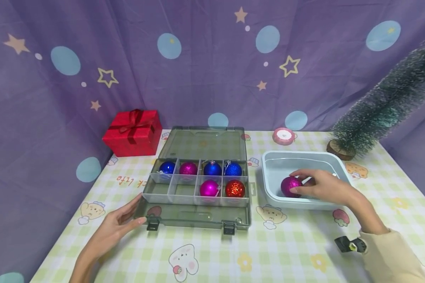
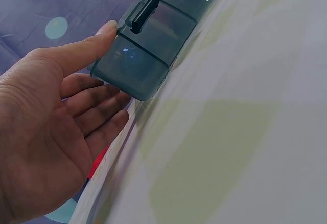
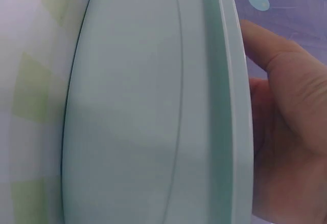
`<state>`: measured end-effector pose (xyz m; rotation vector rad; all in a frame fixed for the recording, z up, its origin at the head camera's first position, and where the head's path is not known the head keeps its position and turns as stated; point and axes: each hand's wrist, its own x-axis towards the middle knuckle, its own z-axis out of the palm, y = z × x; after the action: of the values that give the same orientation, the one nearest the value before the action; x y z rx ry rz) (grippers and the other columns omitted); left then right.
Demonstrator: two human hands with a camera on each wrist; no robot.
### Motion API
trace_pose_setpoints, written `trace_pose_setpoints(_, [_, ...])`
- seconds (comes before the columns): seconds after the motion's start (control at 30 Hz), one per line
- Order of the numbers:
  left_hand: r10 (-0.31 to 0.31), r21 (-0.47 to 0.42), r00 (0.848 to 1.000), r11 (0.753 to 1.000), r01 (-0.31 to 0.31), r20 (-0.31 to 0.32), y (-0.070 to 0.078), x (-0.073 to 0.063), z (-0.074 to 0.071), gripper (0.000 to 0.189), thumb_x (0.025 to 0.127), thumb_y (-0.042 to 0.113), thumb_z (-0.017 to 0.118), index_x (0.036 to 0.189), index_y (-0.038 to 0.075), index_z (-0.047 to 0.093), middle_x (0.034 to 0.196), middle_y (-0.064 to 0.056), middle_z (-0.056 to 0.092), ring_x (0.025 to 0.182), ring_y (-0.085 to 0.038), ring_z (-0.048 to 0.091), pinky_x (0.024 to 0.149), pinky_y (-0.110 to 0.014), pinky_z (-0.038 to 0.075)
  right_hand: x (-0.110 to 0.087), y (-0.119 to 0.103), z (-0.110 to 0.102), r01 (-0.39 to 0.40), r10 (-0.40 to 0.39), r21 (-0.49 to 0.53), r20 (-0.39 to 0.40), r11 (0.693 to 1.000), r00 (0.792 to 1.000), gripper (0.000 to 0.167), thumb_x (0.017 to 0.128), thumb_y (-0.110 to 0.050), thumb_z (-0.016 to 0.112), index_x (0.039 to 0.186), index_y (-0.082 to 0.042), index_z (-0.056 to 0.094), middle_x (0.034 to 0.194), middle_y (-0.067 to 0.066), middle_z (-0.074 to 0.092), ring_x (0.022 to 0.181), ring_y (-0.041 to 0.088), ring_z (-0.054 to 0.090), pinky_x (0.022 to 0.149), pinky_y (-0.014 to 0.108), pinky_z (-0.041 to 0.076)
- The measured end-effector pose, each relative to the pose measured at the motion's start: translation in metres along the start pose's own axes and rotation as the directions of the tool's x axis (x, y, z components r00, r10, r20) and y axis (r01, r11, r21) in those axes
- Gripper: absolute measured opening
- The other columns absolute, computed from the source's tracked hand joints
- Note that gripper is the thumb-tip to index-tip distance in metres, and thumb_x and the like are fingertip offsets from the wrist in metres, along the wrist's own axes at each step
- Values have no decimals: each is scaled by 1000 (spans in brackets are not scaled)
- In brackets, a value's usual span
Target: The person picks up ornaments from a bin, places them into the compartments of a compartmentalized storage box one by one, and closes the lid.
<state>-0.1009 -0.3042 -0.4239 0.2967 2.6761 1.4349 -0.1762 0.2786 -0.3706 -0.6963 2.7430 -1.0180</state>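
Note:
In the head view, my right hand (image 1: pixel 324 186) reaches into the light blue tub (image 1: pixel 304 203) and grips a glittery purple bauble (image 1: pixel 291 186) between thumb and fingers. The tub wall hides that bauble in the right wrist view. My left hand (image 1: pixel 115 226) is at the near left corner of a see-through grey compartment box (image 1: pixel 198 214), its thumb touching the edge and its fingers loosely extended along the side. The box lies with its lid (image 1: pixel 209 143) tipped back. Blue baubles (image 1: pixel 212 169), pink baubles (image 1: pixel 209 188) and a red bauble (image 1: pixel 235 189) sit in separate compartments.
A red gift box (image 1: pixel 133 133) with a ribbon stands at the back left. Behind the tub lies a pink ribbon roll (image 1: pixel 283 136). A small frosted tree (image 1: pixel 382 106) on a wooden base leans at the back right. A purple curtain (image 1: pixel 212 78) hangs behind the table.

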Motion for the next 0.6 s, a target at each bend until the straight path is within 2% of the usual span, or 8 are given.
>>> trace_pose_setpoints(0.2, [2,1,1000,1000,-2,-3,0,0,0,71,102,23,70,159,0,35,160,-23,36,144,-42,35,102,-7,34,4,-6,2,12,-10,31,-62,999,998,45,95,-21,78,133,-1,67,113,10,74,93,17,72,79,29,59])
trace_pose_setpoints(0.4, [-6,-5,1000,1000,5,-3,0,0,0,71,102,23,70,159,0,35,160,-23,36,144,-42,35,102,-6,35,9,-13,4,35,-31,27,-123,999,992,47,94,-22,79,136,-4,67,118,8,74,98,19,72,81,28,59])
trace_pose_setpoints(0.6, [-5,-5,1000,1000,5,-6,1,0,1,72,101,24,71,159,-1,35,160,-23,36,144,-42,35,102,-6,35,13,-25,4,-2,4,10,-160,1000,987,49,96,-30,78,138,-9,66,120,6,73,102,22,71,86,37,59])
